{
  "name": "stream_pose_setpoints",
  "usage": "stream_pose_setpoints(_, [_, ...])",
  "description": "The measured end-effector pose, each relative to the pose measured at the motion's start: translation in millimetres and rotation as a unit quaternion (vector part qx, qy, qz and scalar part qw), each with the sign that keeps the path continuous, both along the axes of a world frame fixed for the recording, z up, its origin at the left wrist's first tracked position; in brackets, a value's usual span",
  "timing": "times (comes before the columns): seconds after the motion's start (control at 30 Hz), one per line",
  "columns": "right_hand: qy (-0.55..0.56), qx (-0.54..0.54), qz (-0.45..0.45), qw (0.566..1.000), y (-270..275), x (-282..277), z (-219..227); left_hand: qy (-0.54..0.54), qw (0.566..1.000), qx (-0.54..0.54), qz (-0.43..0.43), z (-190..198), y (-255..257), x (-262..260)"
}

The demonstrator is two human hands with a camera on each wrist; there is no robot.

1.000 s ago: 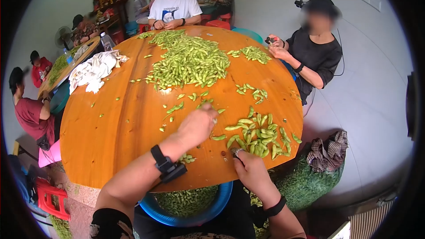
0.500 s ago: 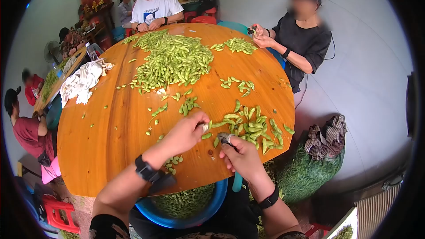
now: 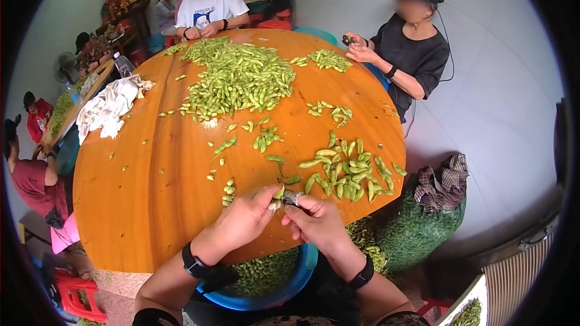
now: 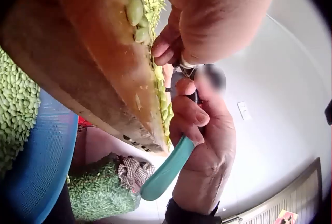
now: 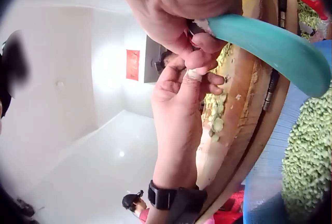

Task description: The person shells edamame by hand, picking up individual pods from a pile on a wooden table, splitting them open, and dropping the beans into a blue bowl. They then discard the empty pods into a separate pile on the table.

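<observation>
Both hands meet just above the near edge of the wooden table [image 3: 139, 205]. My left hand [image 3: 243, 222] pinches a green pod [image 3: 279, 192] between thumb and fingers; a white wrap shows on its thumb [image 5: 194, 74]. My right hand [image 3: 320, 223] grips a tool with a teal handle [image 4: 168, 169], its fingers curled round it, and its metal end [image 3: 292, 197] touches the pod area. The tool's tip is mostly hidden by fingers in both wrist views. Loose pods [image 3: 350, 172] lie right of the hands, shelled beans [image 3: 229, 190] to the left.
A large pod heap [image 3: 241, 78] covers the table's far middle, with a white cloth [image 3: 112, 105] at left. Below the near edge stands a blue basin [image 3: 308, 265] of beans. A full net bag [image 3: 417, 235] is at right. Two people sit across the table.
My left hand has come back from the loose pods toward the table's near edge with a pod. My right hand has turned and moved in to meet it, the tool still in its grip.
</observation>
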State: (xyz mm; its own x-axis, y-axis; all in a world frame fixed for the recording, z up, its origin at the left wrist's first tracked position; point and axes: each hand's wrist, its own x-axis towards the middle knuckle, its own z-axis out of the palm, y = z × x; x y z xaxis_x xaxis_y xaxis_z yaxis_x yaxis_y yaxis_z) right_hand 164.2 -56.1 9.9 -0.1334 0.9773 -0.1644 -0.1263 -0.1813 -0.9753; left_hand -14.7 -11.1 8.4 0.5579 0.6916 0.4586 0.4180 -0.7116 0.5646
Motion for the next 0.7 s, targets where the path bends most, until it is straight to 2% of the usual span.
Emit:
stream_pose_setpoints(0.17, [-0.048, 0.037, -0.042, 0.997, -3.4, -12.0, -9.0, 0.087, 0.995, 0.019, 0.052, -5.1, -2.7, 0.7])
stream_pose_setpoints(0.27, [-0.037, 0.053, -0.074, 0.995, -2.3, -18.5, -17.2, 0.066, 0.996, 0.029, 0.044, -2.2, -4.2, 0.3])
stream_pose_setpoints(0.4, [0.046, 0.006, -0.097, 0.994, -0.2, -22.4, -14.6, 0.050, 0.998, 0.000, 0.045, -6.7, -2.4, -1.2])
stream_pose_setpoints(0.5, [0.068, -0.023, -0.063, 0.995, 0.6, -20.6, -10.8, 0.027, 0.997, -0.039, 0.054, -11.3, 2.4, -3.7])
stream_pose_setpoints(0.57, [-0.028, 0.002, -0.068, 0.997, 1.8, -20.7, -10.4, 0.074, 0.992, 0.085, 0.051, -10.3, 5.6, -2.0])
stream_pose_setpoints(0.7, [-0.084, 0.073, -0.074, 0.991, 0.6, -19.4, -14.7, 0.070, 0.992, 0.088, 0.059, -2.7, -3.7, 4.0])
